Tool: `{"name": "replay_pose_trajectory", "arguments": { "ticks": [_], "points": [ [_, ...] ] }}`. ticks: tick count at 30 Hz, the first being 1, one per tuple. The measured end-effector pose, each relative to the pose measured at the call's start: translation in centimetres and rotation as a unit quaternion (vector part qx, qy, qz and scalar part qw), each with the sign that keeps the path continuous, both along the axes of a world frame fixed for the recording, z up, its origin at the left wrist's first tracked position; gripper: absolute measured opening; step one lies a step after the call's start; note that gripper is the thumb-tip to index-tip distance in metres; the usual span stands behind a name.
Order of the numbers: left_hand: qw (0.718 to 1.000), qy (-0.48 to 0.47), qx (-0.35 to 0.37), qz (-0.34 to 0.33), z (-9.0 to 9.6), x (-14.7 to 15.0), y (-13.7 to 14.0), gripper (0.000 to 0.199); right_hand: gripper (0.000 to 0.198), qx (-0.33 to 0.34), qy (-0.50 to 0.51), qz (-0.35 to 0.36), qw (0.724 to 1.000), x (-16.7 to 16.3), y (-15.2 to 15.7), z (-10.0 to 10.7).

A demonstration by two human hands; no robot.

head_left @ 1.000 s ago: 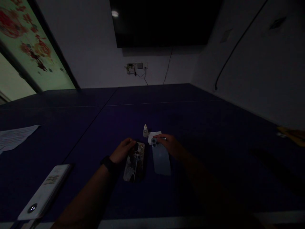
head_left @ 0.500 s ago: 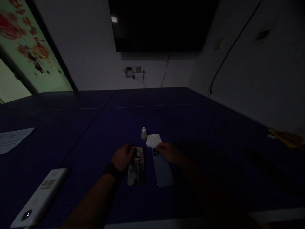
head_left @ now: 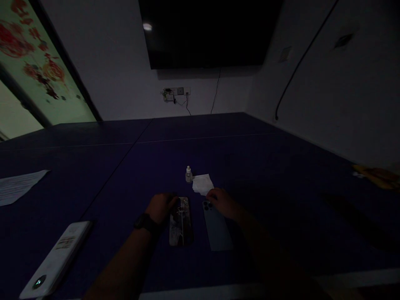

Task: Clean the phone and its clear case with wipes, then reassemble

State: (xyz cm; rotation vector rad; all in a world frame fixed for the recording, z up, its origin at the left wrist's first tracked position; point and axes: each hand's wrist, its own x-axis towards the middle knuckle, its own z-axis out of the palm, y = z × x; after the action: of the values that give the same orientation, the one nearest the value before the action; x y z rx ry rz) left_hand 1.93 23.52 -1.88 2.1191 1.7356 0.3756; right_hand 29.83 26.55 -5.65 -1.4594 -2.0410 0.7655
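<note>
Dim blue table [head_left: 281,166]: two phones, one per hand; fingers' grip indiscernible.

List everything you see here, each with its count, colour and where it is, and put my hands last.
patterned phone case: 1, dark with pale markings, flat on the table at centre
blue phone: 1, light blue, face down just right of the case
dropper bottle: 1, pale, upright beyond the case
white tissue: 1, white, right of the bottle
white box: 1, white, near left corner
paper sheet: 1, white, far left
table: 1, dark blue
wall screen: 1, black, on the far wall
wristwatch: 1, black, on the left wrist
left hand: 1, at the case's left edge
right hand: 1, at the phone's top end
</note>
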Motion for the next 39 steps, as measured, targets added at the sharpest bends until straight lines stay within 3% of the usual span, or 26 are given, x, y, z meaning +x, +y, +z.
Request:
{"name": "replay_pose_trajectory", "arguments": {
  "ticks": [6,15,24,29,35,39],
  "points": [
    [1.0,0.011,0.004,-0.011,-0.5,-0.2,0.1,0.037,0.016,-0.026,0.046,-0.017,0.998,0.0,0.2,-0.2],
    [0.999,0.031,0.012,0.018,0.9,0.3,-0.5,0.044,0.019,-0.023,0.134,-0.077,0.988,1.2,1.3,0.0],
    [0.992,-0.054,0.035,0.109,0.3,-1.3,0.6,0.048,0.012,-0.005,0.149,-0.083,0.985,2.5,2.4,2.3],
    [0.985,-0.114,0.043,0.125,0.1,-1.5,1.1,0.044,0.009,0.026,0.156,-0.079,0.984,2.1,4.3,3.1],
    [0.98,-0.184,0.04,0.07,1.9,0.0,2.7,0.042,0.025,0.076,0.189,-0.161,0.966,0.4,7.9,0.6],
    [0.962,-0.265,0.066,0.026,3.9,1.2,5.2,0.038,0.026,0.092,0.189,-0.172,0.963,-0.1,8.6,-1.2]
  ]
}}
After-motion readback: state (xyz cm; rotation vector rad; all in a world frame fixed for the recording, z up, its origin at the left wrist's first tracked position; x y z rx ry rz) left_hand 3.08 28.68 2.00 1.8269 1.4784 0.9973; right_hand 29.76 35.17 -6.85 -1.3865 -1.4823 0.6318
